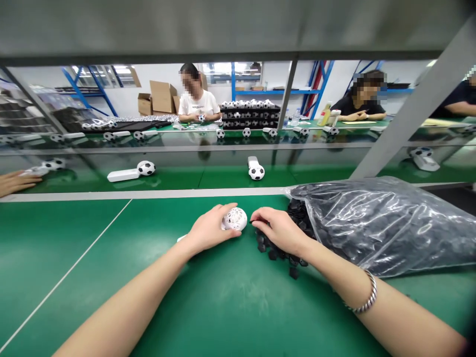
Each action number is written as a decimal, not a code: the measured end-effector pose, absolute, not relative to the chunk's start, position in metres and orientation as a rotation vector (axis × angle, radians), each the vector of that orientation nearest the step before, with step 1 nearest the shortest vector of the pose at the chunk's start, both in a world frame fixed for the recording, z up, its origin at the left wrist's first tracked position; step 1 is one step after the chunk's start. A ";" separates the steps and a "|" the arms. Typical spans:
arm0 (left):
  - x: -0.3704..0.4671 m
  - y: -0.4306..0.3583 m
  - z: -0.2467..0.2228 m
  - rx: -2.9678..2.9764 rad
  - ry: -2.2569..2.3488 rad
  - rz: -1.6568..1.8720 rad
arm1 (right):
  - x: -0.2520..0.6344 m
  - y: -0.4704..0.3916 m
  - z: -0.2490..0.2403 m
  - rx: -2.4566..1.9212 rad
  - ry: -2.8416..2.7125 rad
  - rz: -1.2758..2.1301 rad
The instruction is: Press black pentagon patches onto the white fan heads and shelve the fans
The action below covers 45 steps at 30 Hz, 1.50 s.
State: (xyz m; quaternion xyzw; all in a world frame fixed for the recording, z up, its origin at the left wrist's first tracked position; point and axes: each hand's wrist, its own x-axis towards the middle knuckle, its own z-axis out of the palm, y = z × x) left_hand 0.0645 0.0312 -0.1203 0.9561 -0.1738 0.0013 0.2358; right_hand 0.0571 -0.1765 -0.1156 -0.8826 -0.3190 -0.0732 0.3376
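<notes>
My left hand (211,229) is closed around a white handheld fan (236,219) with a round, ball-like openwork head. Part of its pale handle shows behind my wrist; the rest is hidden. Just right of the fan head, my right hand (277,228) pinches a small black piece (252,222) between thumb and fingertips, apart from the fan. Beneath and beside that hand lies a heap of small black pieces (293,272), spilling from the mouth of a clear plastic bag (383,223) full of dark contents.
Behind the green table (238,307) runs a conveyor belt (193,183) carrying football-headed fans (146,168). Another person's hand (18,182) reaches in at far left. Across the line, seated people work near stacked trays of fans (251,115). A slanted metal post (405,114) stands at right.
</notes>
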 end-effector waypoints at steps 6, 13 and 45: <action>0.055 0.020 -0.121 2.623 -0.480 0.031 | 0.054 -0.169 -0.118 -2.167 -0.990 -0.195; 0.054 0.020 -0.119 2.579 -0.502 0.007 | 0.050 -0.162 -0.128 -2.128 -0.879 -0.186; 0.054 0.019 -0.122 2.542 -0.499 0.038 | 0.059 -0.165 -0.144 -1.998 -0.713 -0.028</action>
